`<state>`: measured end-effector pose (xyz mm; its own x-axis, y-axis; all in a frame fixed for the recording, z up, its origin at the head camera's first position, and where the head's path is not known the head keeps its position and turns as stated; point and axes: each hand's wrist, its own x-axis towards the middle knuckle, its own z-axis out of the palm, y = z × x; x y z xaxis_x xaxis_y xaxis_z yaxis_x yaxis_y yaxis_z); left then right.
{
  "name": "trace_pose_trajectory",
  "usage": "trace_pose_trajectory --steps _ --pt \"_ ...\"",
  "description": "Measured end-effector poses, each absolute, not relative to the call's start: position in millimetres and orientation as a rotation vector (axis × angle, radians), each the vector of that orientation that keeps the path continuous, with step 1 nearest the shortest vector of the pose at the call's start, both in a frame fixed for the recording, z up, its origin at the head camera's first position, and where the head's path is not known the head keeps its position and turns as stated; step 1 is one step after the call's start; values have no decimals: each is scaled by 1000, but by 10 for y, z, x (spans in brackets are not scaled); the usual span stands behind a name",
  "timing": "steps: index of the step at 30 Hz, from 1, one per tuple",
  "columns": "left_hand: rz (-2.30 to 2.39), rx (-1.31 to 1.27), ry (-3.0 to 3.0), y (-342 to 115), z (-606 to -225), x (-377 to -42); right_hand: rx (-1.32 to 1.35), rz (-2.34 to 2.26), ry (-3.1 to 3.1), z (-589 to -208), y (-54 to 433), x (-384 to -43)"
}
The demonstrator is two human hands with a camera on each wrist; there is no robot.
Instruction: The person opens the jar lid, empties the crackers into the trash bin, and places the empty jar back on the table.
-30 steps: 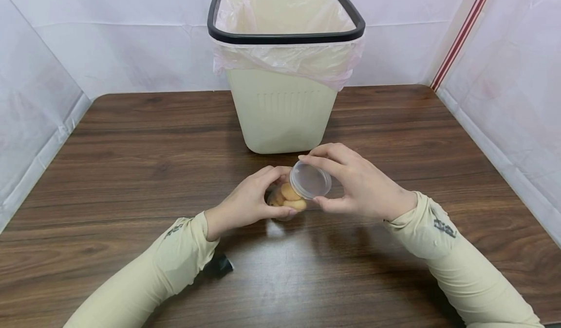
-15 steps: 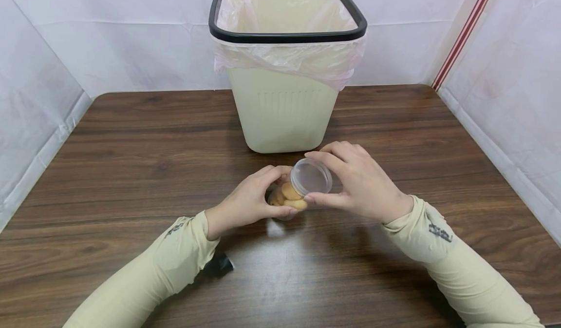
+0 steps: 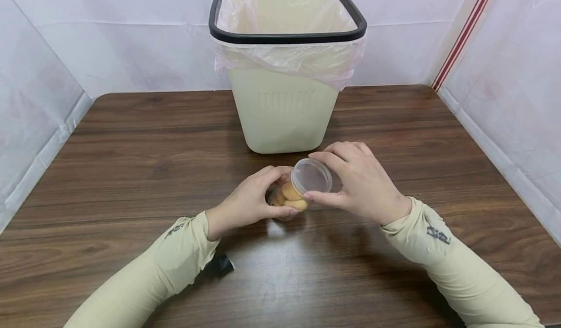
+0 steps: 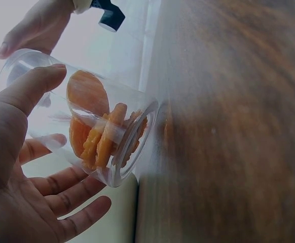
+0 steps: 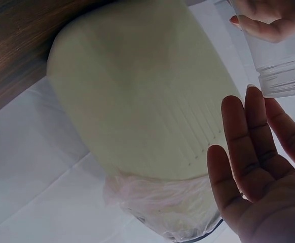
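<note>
A clear plastic jar [image 4: 56, 109] with several golden cookies [image 4: 89, 93] in its lower part leans toward my right side. Its base edge meets the wooden table in the left wrist view. My left hand [image 3: 245, 201] holds the jar's body between thumb and fingers. At the raised end, my right hand [image 3: 361, 184] pinches the round, clear lid [image 3: 311, 177], index finger at the far edge and thumb at the near edge. The right wrist view shows ridged rings [image 5: 284, 78] at that end, right by the fingertips. My right palm hides part of the lid's side.
Behind the hands stands a cream trash bin [image 3: 282, 108] with a black rim and a pinkish liner bag [image 3: 289, 57]. A small black object [image 3: 223, 264] lies by my left sleeve. White sheeting [image 3: 131, 55] encloses the back and sides of the table [image 3: 131, 147].
My right hand's thumb has moved left and slightly up onto the lid's near edge, and its index finger has slid right along the far edge. The left hand and jar stay nearly still.
</note>
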<state>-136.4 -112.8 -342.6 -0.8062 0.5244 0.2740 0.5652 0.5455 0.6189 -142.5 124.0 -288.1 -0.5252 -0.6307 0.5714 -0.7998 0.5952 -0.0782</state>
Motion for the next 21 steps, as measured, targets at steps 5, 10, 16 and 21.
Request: trace_pose_trajectory --steps 5,10,16,21 --pt "-1117 -961 -2706 -1127 -3424 -1360 1152 477 -2338 -2884 1240 -1424" --pt "-1125 -961 -2707 -1125 -3424 -1362 1176 493 -2339 -2879 1246 -1426" --pt "-1128 -963 -2716 -1131 -3432 -1367 1219 512 -2333 -2874 1255 -1431" --pt "-1126 -971 -2711 -1132 -3419 -1358 1254 526 -2337 -2861 1265 -1435"
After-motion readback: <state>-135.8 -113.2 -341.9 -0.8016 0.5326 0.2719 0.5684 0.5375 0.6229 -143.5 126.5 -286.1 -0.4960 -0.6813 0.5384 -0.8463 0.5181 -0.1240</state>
